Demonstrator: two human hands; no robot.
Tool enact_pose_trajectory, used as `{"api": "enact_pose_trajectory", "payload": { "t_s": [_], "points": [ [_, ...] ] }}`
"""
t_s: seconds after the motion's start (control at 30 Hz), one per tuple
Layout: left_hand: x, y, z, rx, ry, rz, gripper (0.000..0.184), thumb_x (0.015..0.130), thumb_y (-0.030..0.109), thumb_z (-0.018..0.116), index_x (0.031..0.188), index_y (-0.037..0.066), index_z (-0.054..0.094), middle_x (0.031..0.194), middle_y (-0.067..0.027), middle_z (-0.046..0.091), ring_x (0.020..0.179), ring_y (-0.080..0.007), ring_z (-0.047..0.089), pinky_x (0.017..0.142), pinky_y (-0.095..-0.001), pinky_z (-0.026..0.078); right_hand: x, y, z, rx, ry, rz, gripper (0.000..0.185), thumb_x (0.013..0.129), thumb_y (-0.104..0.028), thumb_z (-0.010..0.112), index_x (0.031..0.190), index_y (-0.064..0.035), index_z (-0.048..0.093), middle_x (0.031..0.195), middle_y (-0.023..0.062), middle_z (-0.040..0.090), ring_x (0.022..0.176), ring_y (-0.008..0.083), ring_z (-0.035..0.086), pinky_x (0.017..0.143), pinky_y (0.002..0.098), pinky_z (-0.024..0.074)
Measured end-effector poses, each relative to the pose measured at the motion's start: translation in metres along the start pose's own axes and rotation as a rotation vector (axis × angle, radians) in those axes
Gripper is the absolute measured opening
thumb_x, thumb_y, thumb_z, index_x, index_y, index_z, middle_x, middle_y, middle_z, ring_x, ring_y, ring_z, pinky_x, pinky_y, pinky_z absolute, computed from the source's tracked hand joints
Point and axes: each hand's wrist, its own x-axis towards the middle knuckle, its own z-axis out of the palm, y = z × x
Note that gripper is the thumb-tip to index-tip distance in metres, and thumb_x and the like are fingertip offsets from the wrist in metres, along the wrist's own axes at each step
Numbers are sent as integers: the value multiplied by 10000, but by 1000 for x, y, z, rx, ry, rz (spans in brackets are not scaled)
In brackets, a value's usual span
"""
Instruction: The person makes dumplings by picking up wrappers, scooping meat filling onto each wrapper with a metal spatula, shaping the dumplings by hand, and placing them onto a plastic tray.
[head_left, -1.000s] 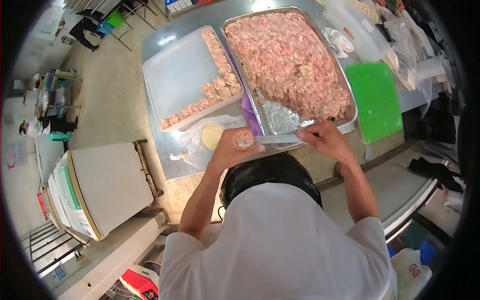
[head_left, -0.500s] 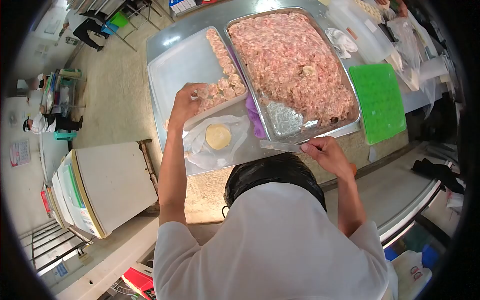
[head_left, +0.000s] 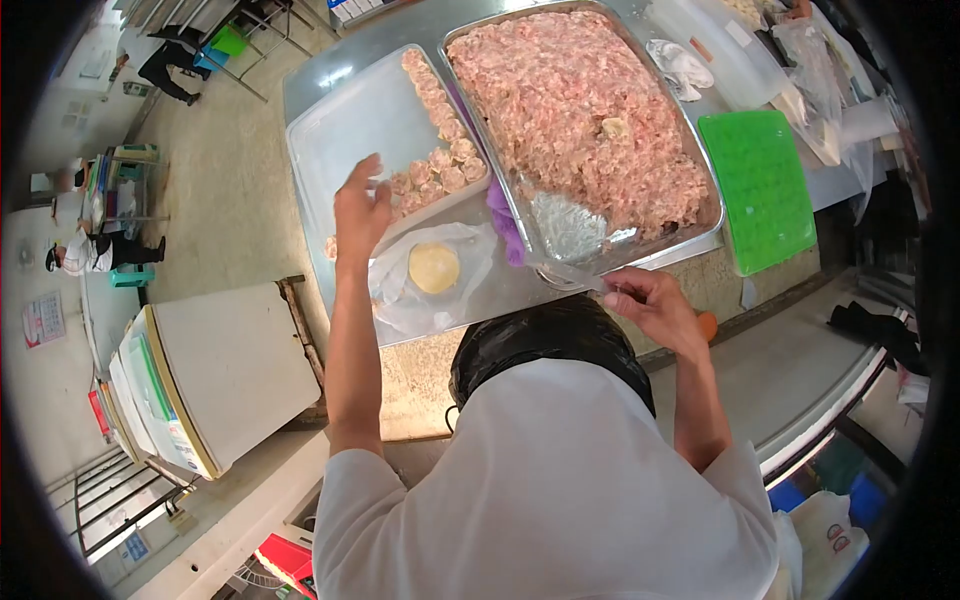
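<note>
My left hand (head_left: 362,208) hovers over the near left part of a pale plastic tray (head_left: 335,115), fingers apart and nothing visible in them. Just right of the fingers, rows of meat-filled dumplings (head_left: 430,180) line the tray's near and right sides. My right hand (head_left: 655,308) is closed around the handle end of a flat-bladed spatula (head_left: 572,274), whose blade points left by the near edge of a metal pan. Minced meat filling (head_left: 590,110) heaps in that metal pan (head_left: 722,222). Between my hands, round yellow dough wrappers (head_left: 433,268) lie on a sheet of clear plastic (head_left: 395,305).
A purple cloth (head_left: 506,225) is tucked between tray and pan. Right of the pan lies a green plastic board (head_left: 758,190), with a white cloth (head_left: 680,70) and clear containers (head_left: 715,50) beyond. Two people stand far off at the left.
My left hand has drawn left, away from the dumplings, and its fingers have spread. The spatula's blade has tilted up toward the pan's near edge.
</note>
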Motion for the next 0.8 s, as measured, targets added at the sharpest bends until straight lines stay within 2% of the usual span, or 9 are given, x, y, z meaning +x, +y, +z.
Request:
{"api": "enact_pose_trajectory", "payload": {
  "t_s": [0.03, 0.13, 0.2, 0.27, 0.47, 0.57, 0.67, 0.73, 0.8],
  "points": [
    [-11, 12, -3, 9, 94, 11, 290, 840, 28, 626, 1118, -19, 697, 1007, -193, 732, 841, -255, 708, 751, -361, 548, -1, -2, 0, 33, -7, 1, 246, 931, -183, 738, 1063, 21, 697, 801, -5, 586, 741, 83, 507, 654, 268, 450],
    [-60, 17, 0, 81, 66, -5, 173, 869, 28, 670, 1041, 8, 677, 945, -136, 715, 852, -223, 682, 743, -348, 535, -3, -4, -2, 66, -13, 40, 260, 910, -148, 755, 1091, 23, 680, 833, 0, 596, 744, 85, 506, 652, 269, 445],
    [-100, -2, 20, 179, -197, 98, 160, 804, 60, 727, 952, 43, 670, 937, -162, 714, 826, -343, 699, 708, -407, 536, -2, 0, -2, 24, -23, 44, 252, 914, -150, 750, 1083, 24, 682, 837, 7, 602, 752, 89, 512, 663, 270, 450],
    [-124, -1, 39, 393, -295, 24, 143, 782, 86, 764, 881, 50, 666, 868, -166, 705, 814, -377, 677, 716, -411, 536, -1, 3, 1, 8, -45, 36, 238, 916, -144, 744, 1071, 26, 682, 842, 14, 616, 759, 94, 522, 672, 274, 455],
    [-128, -44, 35, -5, -335, -130, 251, 847, 128, 740, 1036, -25, 675, 889, -152, 720, 809, -242, 695, 744, -353, 526, 7, -4, 22, 9, -111, 0, 200, 941, -149, 701, 1028, 30, 674, 850, 63, 671, 774, 111, 577, 689, 292, 473],
    [-128, -52, 29, -27, -375, -105, 270, 876, 124, 718, 1084, -41, 672, 849, -132, 717, 788, -186, 675, 730, -341, 522, 11, -5, 31, -106, -194, 9, 204, 968, -161, 663, 1044, 28, 677, 840, 88, 677, 770, 133, 598, 693, 300, 483],
    [-130, -47, 26, -133, -314, -263, 230, 928, 147, 659, 1052, -47, 671, 911, -108, 703, 851, -163, 658, 758, -332, 517, 16, -7, 36, -148, -302, 49, 211, 990, -154, 617, 1108, 11, 676, 781, 84, 659, 714, 172, 595, 671, 330, 489],
    [-139, -91, 31, -401, 29, -180, 165, 968, 143, 617, 1015, -11, 650, 990, -80, 687, 909, -165, 649, 817, -321, 517, 8, -15, 31, -80, -245, 56, 233, 997, -133, 586, 1174, -7, 672, 740, 77, 655, 667, 197, 588, 648, 362, 489],
    [-140, -98, 20, -648, 251, -209, 186, 1020, 194, 554, 1025, 14, 598, 1026, -46, 638, 940, -128, 580, 829, -306, 489, 13, 10, 11, -188, 81, -264, 269, 982, -106, 574, 1225, -33, 663, 745, 107, 671, 654, 256, 609, 643, 390, 494]
  ]
}}
